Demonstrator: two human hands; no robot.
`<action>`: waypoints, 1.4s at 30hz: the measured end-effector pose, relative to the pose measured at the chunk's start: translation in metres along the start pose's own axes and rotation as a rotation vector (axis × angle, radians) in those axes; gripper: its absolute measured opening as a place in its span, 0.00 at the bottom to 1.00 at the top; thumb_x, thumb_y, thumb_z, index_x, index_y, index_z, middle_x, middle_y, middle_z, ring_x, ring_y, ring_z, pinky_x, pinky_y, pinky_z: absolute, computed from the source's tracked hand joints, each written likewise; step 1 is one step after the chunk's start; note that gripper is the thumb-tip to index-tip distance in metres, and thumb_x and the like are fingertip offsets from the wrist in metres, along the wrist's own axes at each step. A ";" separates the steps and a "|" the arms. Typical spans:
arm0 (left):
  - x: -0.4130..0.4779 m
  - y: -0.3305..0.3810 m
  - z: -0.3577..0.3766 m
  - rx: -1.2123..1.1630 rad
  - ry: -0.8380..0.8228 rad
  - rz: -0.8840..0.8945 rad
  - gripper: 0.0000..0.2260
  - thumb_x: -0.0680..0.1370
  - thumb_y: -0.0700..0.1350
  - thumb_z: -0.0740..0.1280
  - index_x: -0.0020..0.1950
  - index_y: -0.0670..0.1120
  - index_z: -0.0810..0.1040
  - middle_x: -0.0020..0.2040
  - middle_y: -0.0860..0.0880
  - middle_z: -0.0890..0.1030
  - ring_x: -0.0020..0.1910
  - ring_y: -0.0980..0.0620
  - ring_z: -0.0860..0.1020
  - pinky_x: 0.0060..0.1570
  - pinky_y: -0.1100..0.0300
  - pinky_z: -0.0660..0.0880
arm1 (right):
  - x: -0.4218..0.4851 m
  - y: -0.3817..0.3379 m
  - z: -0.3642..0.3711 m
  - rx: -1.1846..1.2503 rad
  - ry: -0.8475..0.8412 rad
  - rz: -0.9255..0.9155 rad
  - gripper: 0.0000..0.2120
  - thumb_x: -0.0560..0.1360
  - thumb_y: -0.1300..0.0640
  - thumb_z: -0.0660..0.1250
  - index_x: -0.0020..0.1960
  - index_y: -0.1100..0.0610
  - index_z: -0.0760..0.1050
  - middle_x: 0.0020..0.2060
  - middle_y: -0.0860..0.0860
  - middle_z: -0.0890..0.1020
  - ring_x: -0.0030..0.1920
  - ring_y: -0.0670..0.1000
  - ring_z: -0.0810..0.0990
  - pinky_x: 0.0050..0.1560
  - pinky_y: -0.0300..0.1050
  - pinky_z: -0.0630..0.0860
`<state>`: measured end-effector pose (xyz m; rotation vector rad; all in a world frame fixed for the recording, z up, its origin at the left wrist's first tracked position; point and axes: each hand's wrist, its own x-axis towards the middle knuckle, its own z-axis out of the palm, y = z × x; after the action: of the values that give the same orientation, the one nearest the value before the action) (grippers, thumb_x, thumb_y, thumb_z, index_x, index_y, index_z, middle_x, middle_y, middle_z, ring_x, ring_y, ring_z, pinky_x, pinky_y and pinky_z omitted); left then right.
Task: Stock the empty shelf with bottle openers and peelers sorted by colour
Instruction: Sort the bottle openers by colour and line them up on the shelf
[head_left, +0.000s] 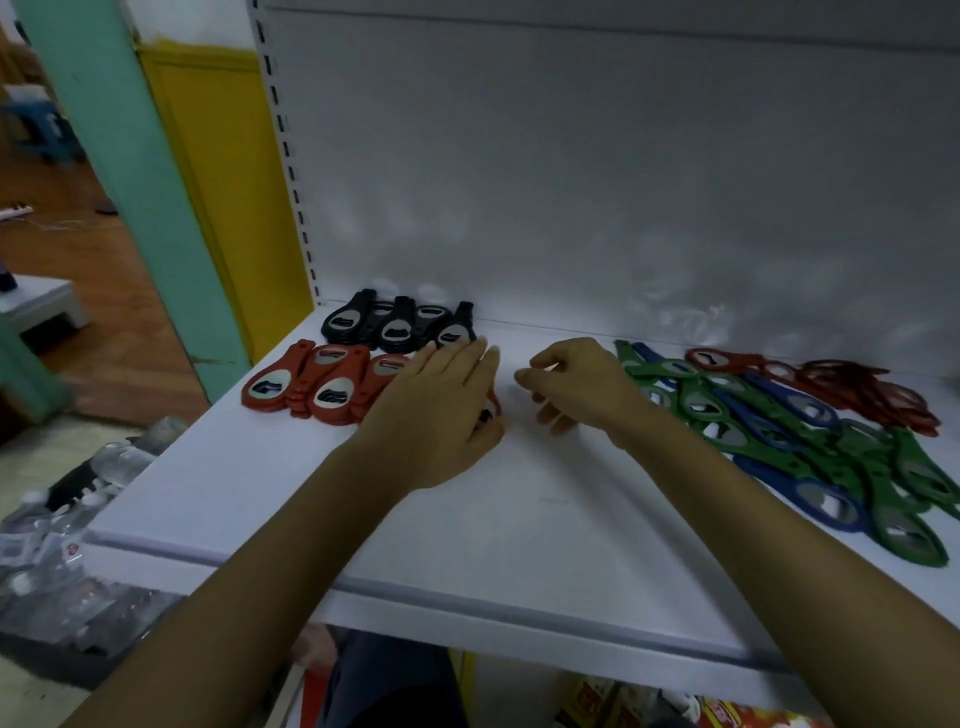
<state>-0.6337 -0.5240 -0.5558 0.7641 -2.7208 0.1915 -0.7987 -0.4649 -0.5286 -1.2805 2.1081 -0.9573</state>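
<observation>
Two tidy rows sit at the back-left corner of the white metal shelf board (519, 519). A row of black plastic bottle openers with oval steel insets (400, 325) lies against the white back panel (623, 182), and a row of red plastic bottle openers of the same shape (322, 384) lies just in front of it. Laid overlapping, each colour takes little depth and reads clearly from the front.

The left hand (441, 410) lies flat, fingers straight, over the right end of the red row. It presses on what seems to be one more red opener, whose edge shows beside the thumb, probably to seat it in line. The right hand (571, 384) hovers just beside it, fingers loosely curled with nothing visible in them.

To its right lies the unsorted heap of green and blue flat openers (779, 431), with a tangle of thin red ones (857, 389) behind.

Bare board runs between the hands and forward to the shelf's front lip (467, 608), leaving room for further rows. The foremost green handles reach well forward, so careless raking of the heap could push them toward that lip.
</observation>
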 end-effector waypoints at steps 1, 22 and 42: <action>0.009 0.011 0.000 -0.015 0.021 0.011 0.30 0.80 0.57 0.52 0.77 0.43 0.49 0.77 0.44 0.55 0.76 0.47 0.53 0.73 0.53 0.46 | -0.002 0.006 -0.011 0.000 0.040 -0.010 0.12 0.76 0.55 0.68 0.53 0.63 0.79 0.41 0.58 0.83 0.31 0.53 0.83 0.31 0.47 0.81; 0.148 0.176 0.067 -0.682 0.392 -0.074 0.09 0.80 0.46 0.58 0.48 0.48 0.78 0.33 0.56 0.75 0.30 0.58 0.71 0.27 0.70 0.62 | 0.024 0.129 -0.143 -0.658 0.491 -0.039 0.13 0.78 0.51 0.61 0.53 0.56 0.80 0.49 0.54 0.83 0.49 0.56 0.80 0.52 0.51 0.75; 0.152 0.177 0.064 -1.493 0.262 -0.421 0.19 0.73 0.68 0.48 0.46 0.69 0.77 0.39 0.55 0.84 0.36 0.55 0.83 0.37 0.60 0.81 | 0.009 0.125 -0.142 -0.558 0.729 -0.666 0.11 0.78 0.63 0.61 0.57 0.61 0.79 0.43 0.57 0.85 0.36 0.54 0.83 0.39 0.46 0.81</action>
<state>-0.8666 -0.4606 -0.5748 0.6457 -1.6266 -1.4799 -0.9724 -0.3896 -0.5353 -2.2812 2.6640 -1.2953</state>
